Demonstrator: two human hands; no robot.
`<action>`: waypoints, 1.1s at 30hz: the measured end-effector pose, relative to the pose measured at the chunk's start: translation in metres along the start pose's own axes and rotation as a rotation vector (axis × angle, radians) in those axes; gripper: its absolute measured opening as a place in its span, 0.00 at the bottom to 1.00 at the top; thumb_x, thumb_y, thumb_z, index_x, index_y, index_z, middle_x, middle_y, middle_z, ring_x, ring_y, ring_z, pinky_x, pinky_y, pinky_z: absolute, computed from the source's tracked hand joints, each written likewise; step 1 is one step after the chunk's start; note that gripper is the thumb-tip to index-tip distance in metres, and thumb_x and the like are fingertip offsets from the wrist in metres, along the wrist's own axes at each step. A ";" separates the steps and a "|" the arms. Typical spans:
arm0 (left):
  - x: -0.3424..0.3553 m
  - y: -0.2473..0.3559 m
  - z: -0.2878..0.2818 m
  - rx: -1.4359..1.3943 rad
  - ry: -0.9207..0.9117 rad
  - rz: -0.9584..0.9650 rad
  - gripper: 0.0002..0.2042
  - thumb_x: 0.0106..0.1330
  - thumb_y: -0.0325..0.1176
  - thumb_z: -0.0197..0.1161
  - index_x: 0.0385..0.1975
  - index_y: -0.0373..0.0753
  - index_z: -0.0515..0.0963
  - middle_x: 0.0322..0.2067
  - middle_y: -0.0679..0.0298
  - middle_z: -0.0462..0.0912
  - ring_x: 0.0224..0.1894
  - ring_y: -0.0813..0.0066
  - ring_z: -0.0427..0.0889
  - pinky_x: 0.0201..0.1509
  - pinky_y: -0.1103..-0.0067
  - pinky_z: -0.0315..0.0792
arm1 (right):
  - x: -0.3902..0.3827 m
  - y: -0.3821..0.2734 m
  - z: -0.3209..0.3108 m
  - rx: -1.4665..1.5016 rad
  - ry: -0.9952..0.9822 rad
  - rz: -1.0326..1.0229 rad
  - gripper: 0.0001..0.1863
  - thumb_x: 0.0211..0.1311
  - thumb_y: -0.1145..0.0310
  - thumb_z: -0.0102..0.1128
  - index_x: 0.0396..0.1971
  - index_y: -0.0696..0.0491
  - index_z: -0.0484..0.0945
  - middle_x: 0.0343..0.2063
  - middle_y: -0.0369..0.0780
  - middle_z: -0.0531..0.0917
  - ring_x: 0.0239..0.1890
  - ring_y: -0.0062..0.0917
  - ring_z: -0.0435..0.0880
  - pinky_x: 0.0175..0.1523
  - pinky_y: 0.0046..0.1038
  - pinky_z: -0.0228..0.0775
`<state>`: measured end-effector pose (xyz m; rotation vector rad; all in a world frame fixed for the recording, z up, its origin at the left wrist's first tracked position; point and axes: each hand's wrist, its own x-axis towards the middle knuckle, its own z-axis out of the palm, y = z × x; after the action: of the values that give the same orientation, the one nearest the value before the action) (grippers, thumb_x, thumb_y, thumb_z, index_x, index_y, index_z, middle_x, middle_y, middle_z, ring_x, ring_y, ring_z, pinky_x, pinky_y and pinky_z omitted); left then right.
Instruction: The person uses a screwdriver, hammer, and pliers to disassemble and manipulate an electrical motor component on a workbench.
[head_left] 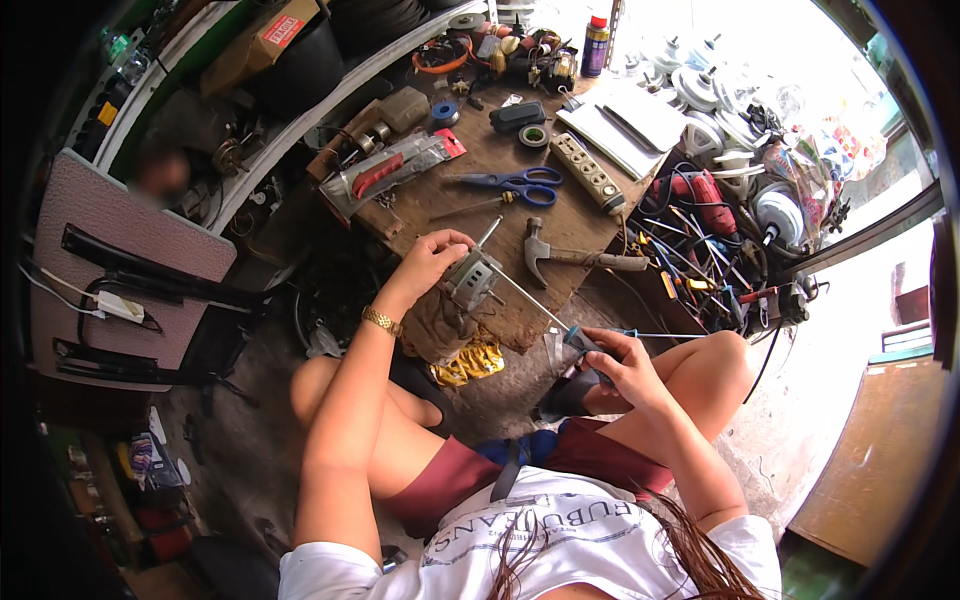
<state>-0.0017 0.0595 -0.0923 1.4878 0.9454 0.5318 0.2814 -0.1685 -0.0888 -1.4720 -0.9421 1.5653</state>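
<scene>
A small grey electric motor [468,283] with a thin metal shaft sits at the near edge of the wooden table. My left hand [432,262] is closed around its upper left side, with the fingertips on the casing. In my right hand [625,368] is a screwdriver [578,340] with a dark and teal handle. Its long blade slants up and left to the motor; whether the tip sits in a screw is too small to tell. A crumpled brown cloth [438,328] hangs below the motor.
On the wooden table [480,222] lie a hammer [585,258], blue scissors [515,185], a power strip [587,173] and a tape roll [534,136]. Hand tools and a red power drill [708,200] crowd the right side. A pink-grey panel [130,250] stands at left.
</scene>
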 end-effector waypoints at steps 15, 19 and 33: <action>-0.006 -0.010 0.006 -0.061 0.076 -0.020 0.06 0.70 0.34 0.57 0.40 0.40 0.78 0.37 0.74 0.76 0.41 0.89 0.73 0.50 0.86 0.68 | 0.011 0.025 -0.013 0.766 -0.399 0.282 0.22 0.71 0.65 0.51 0.62 0.56 0.66 0.30 0.44 0.82 0.15 0.19 0.73 0.20 0.18 0.65; -0.006 -0.016 0.005 -0.087 0.057 -0.033 0.06 0.70 0.33 0.56 0.41 0.41 0.76 0.38 0.75 0.76 0.42 0.89 0.73 0.50 0.86 0.68 | 0.002 0.031 0.001 0.610 -0.179 0.194 0.19 0.68 0.65 0.56 0.54 0.57 0.70 0.29 0.44 0.82 0.14 0.21 0.73 0.18 0.21 0.62; -0.006 -0.011 0.007 -0.183 -0.040 -0.061 0.06 0.72 0.33 0.54 0.39 0.40 0.76 0.41 0.71 0.69 0.46 0.85 0.70 0.56 0.83 0.64 | 0.014 0.013 -0.026 0.688 -0.404 0.379 0.15 0.70 0.64 0.51 0.53 0.53 0.69 0.26 0.41 0.80 0.12 0.17 0.70 0.12 0.17 0.54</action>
<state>-0.0024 0.0497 -0.1025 1.2973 0.8837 0.5280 0.3065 -0.1616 -0.1079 -0.8816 -0.2569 2.2286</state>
